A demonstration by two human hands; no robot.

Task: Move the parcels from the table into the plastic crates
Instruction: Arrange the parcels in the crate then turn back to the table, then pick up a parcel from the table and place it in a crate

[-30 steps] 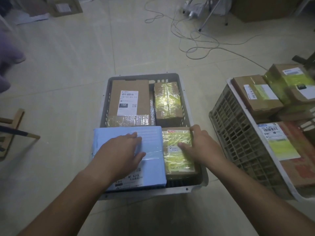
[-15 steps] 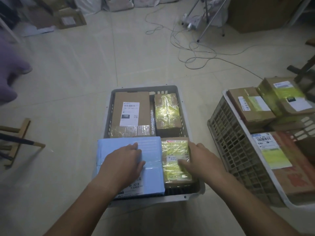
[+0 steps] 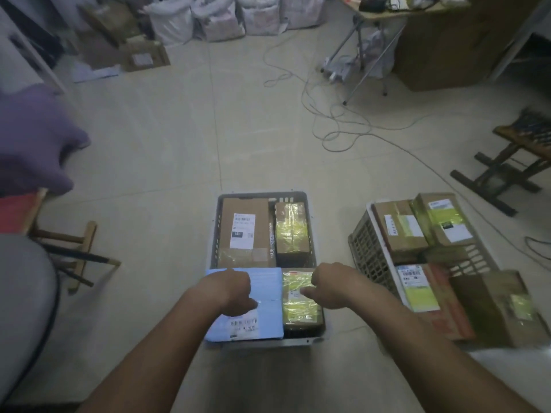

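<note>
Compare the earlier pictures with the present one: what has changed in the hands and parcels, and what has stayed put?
The left hand and right hand, earlier flat on the blue parcel and the yellow-taped parcel, now have their fingers curled under over the same parcels. The camera has tilted up. The parcels in the grey crate have stayed put.

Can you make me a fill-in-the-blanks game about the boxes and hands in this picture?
1. The left hand rests on the ____ parcel.
2. The grey crate stands on the ____.
3. The right hand touches a box wrapped in ____ tape.
4. The long brown box bears a ____ label.

Missing words: blue; floor; yellow; white
</note>
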